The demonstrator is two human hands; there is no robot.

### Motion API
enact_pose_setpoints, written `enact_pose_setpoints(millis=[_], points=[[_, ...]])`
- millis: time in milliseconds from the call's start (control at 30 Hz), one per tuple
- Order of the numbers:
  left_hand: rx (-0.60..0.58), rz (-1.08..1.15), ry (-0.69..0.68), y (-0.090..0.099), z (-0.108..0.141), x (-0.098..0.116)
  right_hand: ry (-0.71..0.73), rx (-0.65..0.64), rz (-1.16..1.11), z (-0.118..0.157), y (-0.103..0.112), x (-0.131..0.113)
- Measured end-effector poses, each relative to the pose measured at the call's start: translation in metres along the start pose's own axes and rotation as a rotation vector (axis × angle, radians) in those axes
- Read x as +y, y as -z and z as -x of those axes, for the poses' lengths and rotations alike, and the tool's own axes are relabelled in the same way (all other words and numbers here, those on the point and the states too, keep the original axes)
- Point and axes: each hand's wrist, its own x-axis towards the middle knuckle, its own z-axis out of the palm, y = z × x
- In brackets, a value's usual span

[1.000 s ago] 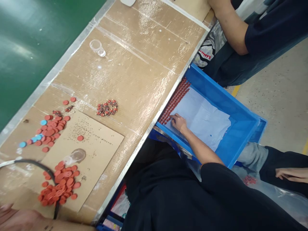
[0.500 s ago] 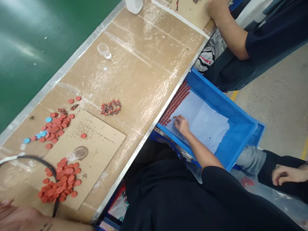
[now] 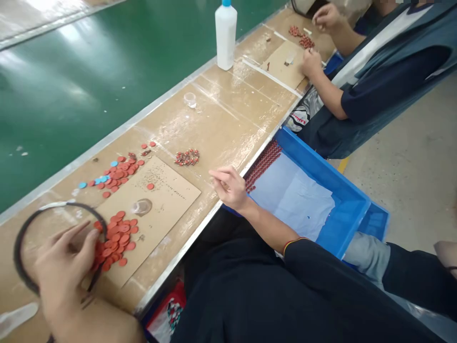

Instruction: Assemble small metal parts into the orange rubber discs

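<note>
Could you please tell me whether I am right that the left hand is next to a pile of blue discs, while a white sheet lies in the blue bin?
Not quite: the pile of discs next to the left hand is red, as the head view shows. The white sheet does lie in the blue bin.

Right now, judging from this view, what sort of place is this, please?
Probably a workshop for small-parts assembly: a long bench bears heaps of red discs, a blue bin holds rows of small red parts, and another person's hand is farther along.
</note>
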Motion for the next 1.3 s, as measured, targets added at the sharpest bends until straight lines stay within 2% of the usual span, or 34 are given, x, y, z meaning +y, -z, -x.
enact_pose_setpoints(millis=[67, 167, 267, 333, 433, 500, 633, 767, 967, 1133, 1300], points=[[0.087, 0.133, 0.117, 0.000, -0.001, -0.002, 0.018, -0.042, -0.031, 0.001, -0.019, -0.009], [0.136, 0.212, 0.130, -0.002, -0.001, -0.002, -0.023, -0.058, -0.048, 0.009, -0.031, -0.012], [0.129, 0.218, 0.042, -0.009, -0.001, -0.006, -0.141, 0.011, 0.065, 0.009, -0.023, -0.005], [0.134, 0.225, 0.030, -0.013, -0.002, -0.012, -0.235, 0.048, 0.138, -0.001, -0.013, 0.005], [0.137, 0.228, 0.002, -0.019, -0.002, -0.021, -0.334, -0.066, 0.146, -0.027, -0.004, 0.021], [0.119, 0.219, -0.029, -0.021, 0.000, -0.023, -0.293, -0.229, 0.168, -0.047, -0.005, 0.028], [0.075, 0.231, -0.048, -0.023, 0.002, -0.023, -0.084, -0.539, 0.316, -0.075, -0.024, 0.033], [0.087, 0.289, -0.041, -0.025, 0.001, -0.024, -0.055, -0.719, 0.433, -0.085, -0.044, 0.038], [0.100, 0.399, -0.007, -0.023, 0.001, -0.024, -0.060, -0.808, 0.359, -0.101, -0.048, 0.054], [0.142, 0.501, -0.009, -0.023, 0.003, -0.022, -0.028, -0.876, 0.310, -0.112, -0.051, 0.056], [0.251, 0.526, 0.019, -0.024, 0.004, -0.020, -0.005, -0.803, 0.274, -0.109, -0.054, 0.050]])
